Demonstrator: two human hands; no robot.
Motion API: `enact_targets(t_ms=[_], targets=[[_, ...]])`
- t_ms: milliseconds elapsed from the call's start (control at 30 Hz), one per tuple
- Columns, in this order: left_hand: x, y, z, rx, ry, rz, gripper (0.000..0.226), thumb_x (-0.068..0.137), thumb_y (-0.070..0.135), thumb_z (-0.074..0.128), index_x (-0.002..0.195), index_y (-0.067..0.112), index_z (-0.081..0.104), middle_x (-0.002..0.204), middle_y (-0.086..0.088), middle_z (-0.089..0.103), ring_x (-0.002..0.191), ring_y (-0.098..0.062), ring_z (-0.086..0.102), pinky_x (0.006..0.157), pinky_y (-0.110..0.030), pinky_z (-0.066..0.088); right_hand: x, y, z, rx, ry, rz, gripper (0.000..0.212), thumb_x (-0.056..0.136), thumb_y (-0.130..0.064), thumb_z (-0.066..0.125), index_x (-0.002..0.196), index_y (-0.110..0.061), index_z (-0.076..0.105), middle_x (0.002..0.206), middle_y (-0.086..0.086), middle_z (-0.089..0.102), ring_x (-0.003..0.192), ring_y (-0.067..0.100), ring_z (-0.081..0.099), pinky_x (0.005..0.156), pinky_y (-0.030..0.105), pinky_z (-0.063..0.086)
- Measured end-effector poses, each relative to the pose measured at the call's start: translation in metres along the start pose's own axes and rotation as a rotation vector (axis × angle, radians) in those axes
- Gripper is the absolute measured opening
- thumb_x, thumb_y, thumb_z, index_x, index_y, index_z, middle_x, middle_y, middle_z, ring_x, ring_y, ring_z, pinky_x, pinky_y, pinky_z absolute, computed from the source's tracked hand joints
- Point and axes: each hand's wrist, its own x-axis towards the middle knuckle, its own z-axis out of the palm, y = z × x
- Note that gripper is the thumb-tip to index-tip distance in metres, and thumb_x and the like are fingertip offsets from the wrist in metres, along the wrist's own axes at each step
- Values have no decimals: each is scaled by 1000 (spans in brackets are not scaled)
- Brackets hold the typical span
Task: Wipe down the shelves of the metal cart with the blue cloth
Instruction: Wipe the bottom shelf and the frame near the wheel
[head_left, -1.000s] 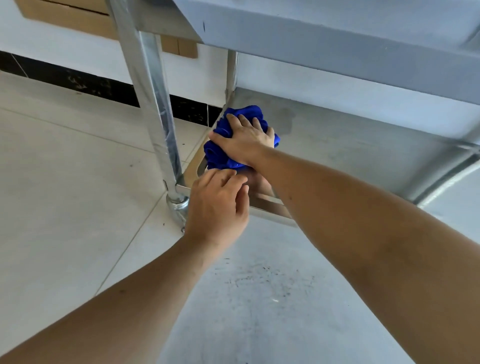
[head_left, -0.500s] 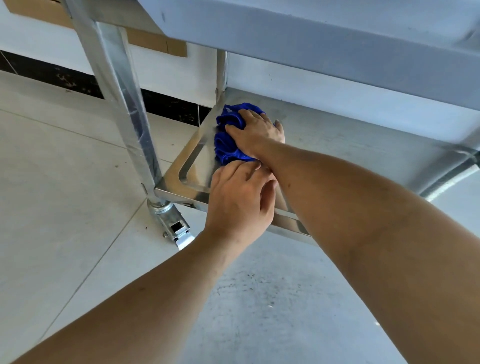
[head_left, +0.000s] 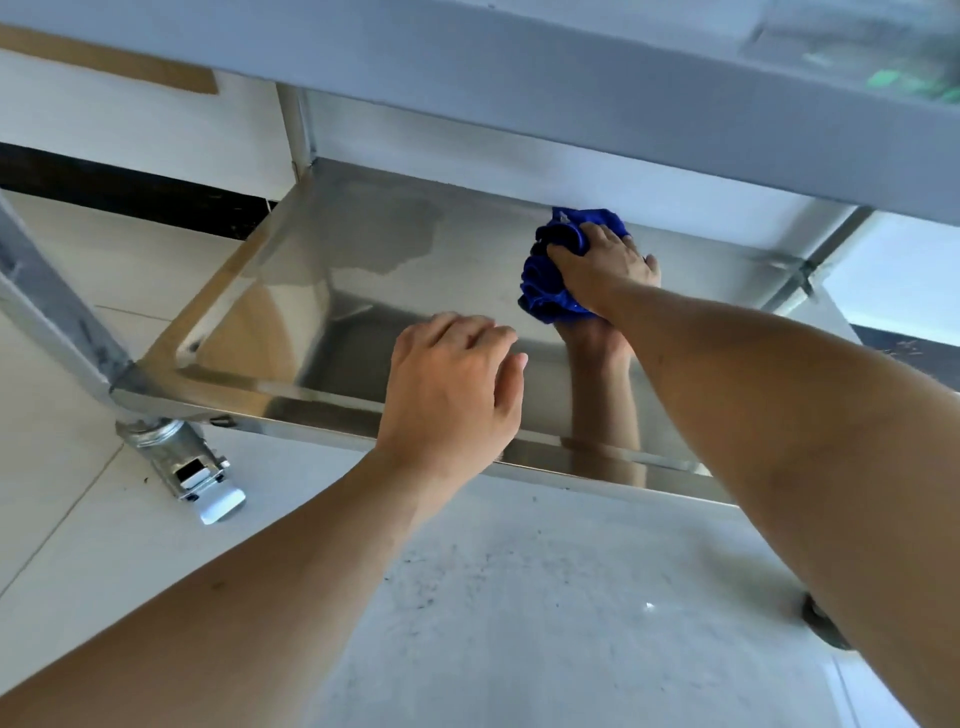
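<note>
The metal cart's bottom shelf (head_left: 322, 291) is a shiny steel tray low above the floor. A bunched blue cloth (head_left: 550, 283) lies on it near the back, right of the middle. My right hand (head_left: 605, 265) presses down on the cloth and grips it. My left hand (head_left: 452, 387) rests on the shelf's front rim, fingers together and holding nothing. A damp patch (head_left: 395, 241) shows on the shelf's left half. The upper shelf (head_left: 519, 67) overhangs the scene and hides the far edge.
A steel leg (head_left: 57, 306) runs down at the left to a caster with a brake tab (head_left: 192, 467). Pale floor tiles (head_left: 78, 519) with dark specks lie in front. A white wall with a black skirting strip (head_left: 119, 195) stands behind the cart.
My right hand has slid the cloth from the shelf's left back corner toward the right. My left hand stays on the front rim, and the view has shifted right.
</note>
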Motion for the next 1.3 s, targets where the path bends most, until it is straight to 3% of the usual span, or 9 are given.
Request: enact_targets(t_ms=[333, 567, 933, 1200, 1300], targets=[[-4, 77, 39, -116, -62, 225, 24, 92, 31, 55, 97, 17, 72, 95, 3, 72, 99, -22, 61, 88, -43, 47, -9, 156, -51, -25, 16, 283, 71, 86, -66, 33, 146, -29, 42, 155, -4, 41, 145, 26, 30, 117, 52, 18], [-17, 67, 42, -147, -164, 592, 34, 82, 52, 65, 85, 19, 68, 95, 8, 66, 97, -18, 55, 91, -35, 43, -33, 203, -69, -76, 27, 346, 67, 89, -64, 32, 145, -29, 43, 154, -5, 42, 143, 24, 31, 113, 52, 20], [-18, 63, 54, -137, -60, 643, 29, 82, 48, 71, 89, 21, 75, 91, 4, 71, 89, -22, 59, 81, -35, 46, -101, 225, -79, -79, 38, 365, 71, 88, -72, 32, 147, -33, 40, 158, -7, 37, 145, 26, 29, 113, 52, 20], [-26, 72, 42, -156, -151, 497, 31, 80, 48, 71, 71, 19, 64, 77, 6, 66, 71, -18, 38, 70, -35, 43, -179, 223, -82, -118, 61, 361, 74, 84, -77, 24, 146, -39, 38, 158, -6, 37, 143, 25, 31, 112, 52, 20], [-29, 75, 41, -166, -194, 437, 35, 80, 48, 71, 69, 16, 60, 77, 5, 66, 72, -21, 43, 71, -36, 43, -208, 217, -80, -109, 110, 324, 79, 84, -75, 23, 150, -35, 40, 158, -5, 40, 145, 23, 29, 116, 47, 18]])
